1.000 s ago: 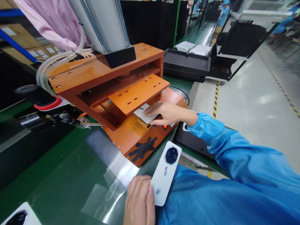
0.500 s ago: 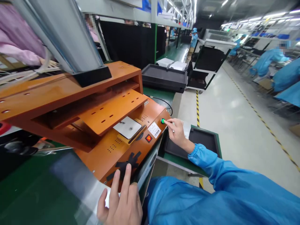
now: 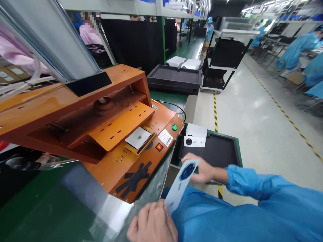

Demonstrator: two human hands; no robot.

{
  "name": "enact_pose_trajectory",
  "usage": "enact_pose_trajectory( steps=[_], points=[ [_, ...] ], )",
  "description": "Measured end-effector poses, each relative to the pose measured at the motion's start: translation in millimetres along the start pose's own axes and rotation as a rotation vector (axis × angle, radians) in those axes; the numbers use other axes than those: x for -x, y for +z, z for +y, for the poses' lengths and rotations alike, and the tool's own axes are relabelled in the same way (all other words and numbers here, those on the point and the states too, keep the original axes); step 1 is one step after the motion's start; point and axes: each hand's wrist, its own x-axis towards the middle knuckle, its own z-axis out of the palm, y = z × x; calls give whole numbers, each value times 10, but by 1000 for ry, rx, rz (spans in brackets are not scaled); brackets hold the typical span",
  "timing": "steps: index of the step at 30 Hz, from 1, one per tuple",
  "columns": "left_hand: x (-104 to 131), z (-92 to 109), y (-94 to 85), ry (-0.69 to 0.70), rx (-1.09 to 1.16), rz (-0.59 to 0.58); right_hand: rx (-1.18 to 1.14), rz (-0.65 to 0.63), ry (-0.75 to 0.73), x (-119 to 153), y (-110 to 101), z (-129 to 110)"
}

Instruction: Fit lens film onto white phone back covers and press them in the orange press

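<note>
A white card with a dark round print (image 3: pixel 180 186) is held at a slant between both hands. My left hand (image 3: pixel 153 222) grips its lower end, fingers curled. At its upper end, by the dark circle, my right hand (image 3: pixel 199 168) pinches the edge. The orange press (image 3: pixel 161 117) stands to the left, with a green button (image 3: pixel 174 127) and a lit red switch (image 3: pixel 159 147). Under its raised orange plate (image 3: pixel 121 124) lies a white rectangular piece (image 3: pixel 138 137) on a small holder. Black tape strips (image 3: pixel 133 179) cross the press's front.
Right of the press, a black tray (image 3: pixel 223 148) holds white boxes and a printed white card (image 3: pixel 194 141). Behind are a larger black tray (image 3: pixel 174 75), more white boxes (image 3: pixel 191 64) and a wheeled rack (image 3: pixel 227 53). People in blue or pink clothing are farther off.
My right hand has left the green button and moved down to the card. My left hand has shifted right and closed on the card. The press's raised plate looks about the same.
</note>
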Motion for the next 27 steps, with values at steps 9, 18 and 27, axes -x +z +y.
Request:
enact_pose_trajectory(
  steps=[9,18,27],
  points=[
    [92,322,613,-44,338,-419,-549,117,551,402,314,-140],
    [344,137,454,109,406,-467,442,200,642,-163,-817,1191],
    [476,77,-52,-250,597,-588,823,-54,441,-338,-927,1768]
  ],
)
